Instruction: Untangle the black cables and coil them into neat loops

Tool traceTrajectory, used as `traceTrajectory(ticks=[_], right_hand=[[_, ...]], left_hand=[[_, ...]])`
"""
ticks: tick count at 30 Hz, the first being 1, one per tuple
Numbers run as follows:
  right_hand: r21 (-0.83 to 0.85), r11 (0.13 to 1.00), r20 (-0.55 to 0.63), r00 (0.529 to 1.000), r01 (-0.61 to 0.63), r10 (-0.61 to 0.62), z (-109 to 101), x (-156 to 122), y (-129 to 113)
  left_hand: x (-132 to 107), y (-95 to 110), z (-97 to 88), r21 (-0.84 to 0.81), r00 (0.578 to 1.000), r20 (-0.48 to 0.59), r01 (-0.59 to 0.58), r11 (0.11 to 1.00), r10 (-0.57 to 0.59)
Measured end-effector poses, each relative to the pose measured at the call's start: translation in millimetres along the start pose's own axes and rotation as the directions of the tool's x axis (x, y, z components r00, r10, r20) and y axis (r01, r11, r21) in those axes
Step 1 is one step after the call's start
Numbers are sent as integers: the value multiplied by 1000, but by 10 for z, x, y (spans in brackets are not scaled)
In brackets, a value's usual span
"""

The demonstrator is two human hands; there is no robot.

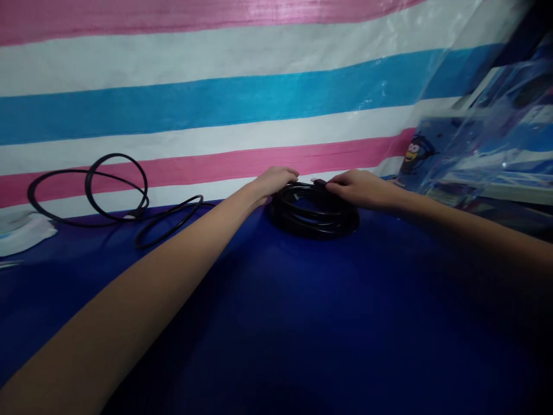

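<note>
A coil of black cable [314, 216] lies on the blue cloth [302, 323] near the striped backdrop. My left hand [272, 183] rests on the coil's left rim with its fingers curled over the top strands. My right hand [360, 189] is on the coil's upper right side, its fingers pinched on the black cable end at the top of the coil. Both arms reach far forward over the cloth.
A loose black cable [116, 199] lies in open loops at the left and runs toward the coil. A pink, white and blue striped sheet [216, 98] hangs behind. Clear plastic packaging [479, 144] with a cartoon print sits at right. White cloth [23, 236] lies at far left.
</note>
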State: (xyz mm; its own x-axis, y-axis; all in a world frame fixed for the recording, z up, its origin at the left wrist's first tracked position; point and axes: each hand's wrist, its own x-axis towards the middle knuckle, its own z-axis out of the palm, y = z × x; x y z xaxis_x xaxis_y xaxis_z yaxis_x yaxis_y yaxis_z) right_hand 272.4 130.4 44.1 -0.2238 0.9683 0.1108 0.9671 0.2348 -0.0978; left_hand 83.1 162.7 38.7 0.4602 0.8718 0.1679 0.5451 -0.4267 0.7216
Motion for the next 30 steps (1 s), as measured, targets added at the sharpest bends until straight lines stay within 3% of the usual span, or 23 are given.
traceTrajectory(ticks=[7, 10, 12, 14, 15, 17, 20, 23, 26, 28, 30], right_hand=[[16, 995, -4, 995, -96, 96, -122, -58, 30], [19, 997, -116, 991, -70, 72, -148, -172, -5], [23, 999, -211, 977, 40, -35, -156, -309, -68], [-1, 972, -260, 939, 234, -226, -135, -470, -149], [-15, 942, -245, 912, 335, -328, -110, -546, -188], [-33, 876, -153, 864, 481, -480, -33, -657, -246], [-45, 838, -59, 836, 543, -545, 117, -683, -263], [-42, 835, -130, 825, 549, -550, 236, -603, -238], [-24, 837, -183, 821, 546, -541, 285, -541, -237], [-13, 837, -182, 822, 547, -540, 289, -532, -253], [-16, 834, -172, 820, 551, -545, 285, -537, -267]], left_hand=[[-60, 194, -91, 79, 998, 24, -58, 995, 56], [-192, 290, -140, 196, 973, -28, -221, 955, 230], [-343, 320, -179, 283, 924, 79, -380, 881, 373], [-495, 293, -194, 341, 867, 275, -493, 801, 416], [-555, 260, -187, 374, 840, 354, -530, 761, 411], [-632, 169, -144, 457, 815, 403, -573, 680, 416], [-660, 46, -53, 477, 831, 313, -556, 680, 460], [-670, -23, 9, 402, 864, 224, -504, 764, 452], [-704, -59, 11, 376, 876, 214, -482, 791, 432], [-702, -58, -28, 260, 885, 199, -461, 849, 420], [-631, -21, -92, 133, 923, 114, -380, 915, 367]])
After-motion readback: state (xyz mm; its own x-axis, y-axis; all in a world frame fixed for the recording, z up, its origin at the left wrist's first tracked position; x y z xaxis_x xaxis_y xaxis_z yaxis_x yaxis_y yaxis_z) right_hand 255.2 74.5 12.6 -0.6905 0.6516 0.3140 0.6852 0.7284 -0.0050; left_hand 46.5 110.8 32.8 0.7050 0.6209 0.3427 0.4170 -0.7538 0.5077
